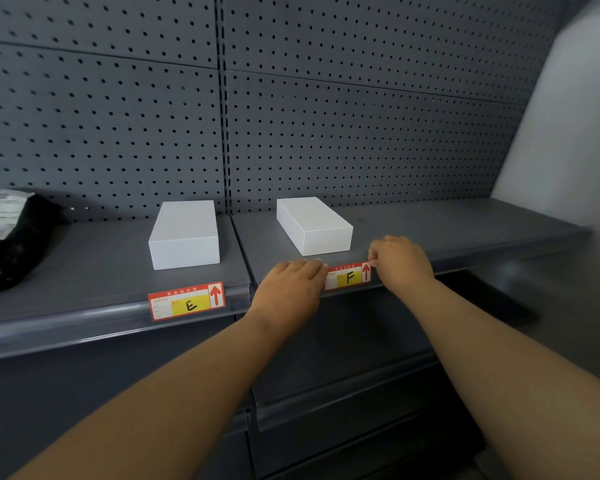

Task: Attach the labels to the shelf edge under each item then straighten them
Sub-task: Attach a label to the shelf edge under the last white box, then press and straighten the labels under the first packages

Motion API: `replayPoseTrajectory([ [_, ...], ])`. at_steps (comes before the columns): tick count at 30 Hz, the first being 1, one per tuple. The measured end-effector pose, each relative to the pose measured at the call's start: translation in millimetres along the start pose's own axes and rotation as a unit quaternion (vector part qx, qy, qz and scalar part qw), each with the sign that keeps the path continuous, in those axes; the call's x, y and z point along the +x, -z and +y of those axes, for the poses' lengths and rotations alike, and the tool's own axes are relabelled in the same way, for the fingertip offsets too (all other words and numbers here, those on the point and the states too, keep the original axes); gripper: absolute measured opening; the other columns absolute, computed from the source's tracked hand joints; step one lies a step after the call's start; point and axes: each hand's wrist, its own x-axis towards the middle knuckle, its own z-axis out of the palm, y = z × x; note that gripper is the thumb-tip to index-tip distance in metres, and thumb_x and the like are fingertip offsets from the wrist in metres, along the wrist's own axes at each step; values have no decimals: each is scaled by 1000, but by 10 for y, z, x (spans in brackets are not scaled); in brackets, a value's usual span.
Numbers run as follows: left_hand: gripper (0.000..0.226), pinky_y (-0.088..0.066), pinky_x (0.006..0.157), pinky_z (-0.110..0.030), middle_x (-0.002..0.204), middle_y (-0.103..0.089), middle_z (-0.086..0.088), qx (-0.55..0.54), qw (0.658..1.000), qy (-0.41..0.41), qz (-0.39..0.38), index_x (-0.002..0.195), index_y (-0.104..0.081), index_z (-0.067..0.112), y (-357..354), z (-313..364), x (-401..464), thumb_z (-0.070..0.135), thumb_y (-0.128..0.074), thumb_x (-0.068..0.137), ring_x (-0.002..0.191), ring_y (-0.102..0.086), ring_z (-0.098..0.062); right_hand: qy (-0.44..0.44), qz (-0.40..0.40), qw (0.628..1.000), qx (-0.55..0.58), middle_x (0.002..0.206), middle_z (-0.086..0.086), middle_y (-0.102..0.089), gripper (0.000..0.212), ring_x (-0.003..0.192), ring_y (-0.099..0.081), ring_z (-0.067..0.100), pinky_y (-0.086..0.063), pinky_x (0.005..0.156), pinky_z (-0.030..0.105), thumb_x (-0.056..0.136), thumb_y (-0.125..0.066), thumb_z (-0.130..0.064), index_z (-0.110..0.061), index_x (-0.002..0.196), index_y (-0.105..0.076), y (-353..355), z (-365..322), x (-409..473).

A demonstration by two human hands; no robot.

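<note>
Two white boxes stand on a grey shelf: the left box (185,233) and the right box (314,225). A red and yellow label marked E (186,301) sits in the shelf edge strip (84,323) under the left box, slightly tilted. Under the right box a label marked F (348,276) lies on the shelf edge. My left hand (291,289) presses its left end with the fingertips. My right hand (400,263) pinches its right end at the top corner.
A dark bag with a pale stack on it (11,237) lies at the shelf's left end. A grey pegboard (326,133) backs the shelf. Lower shelves (343,393) run below my arms. A pale wall (575,133) rises at the right.
</note>
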Motion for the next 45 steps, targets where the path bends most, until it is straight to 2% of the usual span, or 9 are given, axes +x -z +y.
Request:
replayPoseTrajectory([
  [8,54,-20,113,-35,151,-29,-3,4,1000,1,7,146,-22,17,35,0,-18,30,-41,97,137,-27,-22,-25,-6,999,19,107,10,-57,21,103,-52,26,-49,88,38,85,-61,-15,-11,105,-58,42,-31,-44],
  [11,54,-15,115,-35,152,-28,-4,-1,1000,12,16,146,-22,16,88,-32,-71,34,-38,98,139,-24,-21,-28,27,998,44,108,11,-57,22,103,-52,27,-47,84,37,86,-60,-14,-8,108,-57,66,-69,-68],
  [14,52,-17,114,-36,149,-33,-5,10,999,26,25,143,-27,15,185,-107,-154,36,-36,97,137,-27,-21,-17,61,995,77,110,12,-57,20,102,-52,28,-46,81,37,90,-54,-16,-8,108,-57,108,-191,-100],
  [20,45,-27,107,-35,137,-48,-6,45,994,89,46,133,-44,13,455,-426,-489,37,-34,96,127,-41,-23,10,124,990,67,116,10,-58,27,108,-50,28,-38,92,37,92,-47,-27,-13,111,-59,223,-665,-220],
  [29,40,-39,89,-35,112,-60,-4,90,975,201,27,115,-57,15,883,-1218,-1292,39,-33,95,104,-54,-24,81,116,982,125,119,9,-57,29,112,-49,28,-38,94,39,93,-46,-32,-16,113,-58,440,-1820,-560],
  [32,39,-40,88,-37,107,-61,-7,97,967,235,30,107,-59,12,1042,-1521,-1646,39,-34,95,103,-54,-26,95,110,978,151,120,8,-56,28,113,-47,28,-39,93,38,93,-46,-30,-16,113,-59,532,-2278,-670],
  [37,38,-41,84,-36,106,-62,-7,107,956,270,38,105,-61,12,1237,-2105,-2319,39,-36,94,100,-54,-26,115,99,970,188,118,9,-57,28,112,-47,29,-41,88,38,94,-46,-30,-13,112,-59,644,-3141,-924],
  [45,34,-41,83,-36,104,-60,-6,111,951,285,39,102,-62,13,1460,-2881,-3300,34,-36,95,99,-53,-26,119,103,963,221,115,8,-57,25,109,-49,27,-43,86,36,93,-47,-29,-14,109,-60,726,-4342,-1415],
])
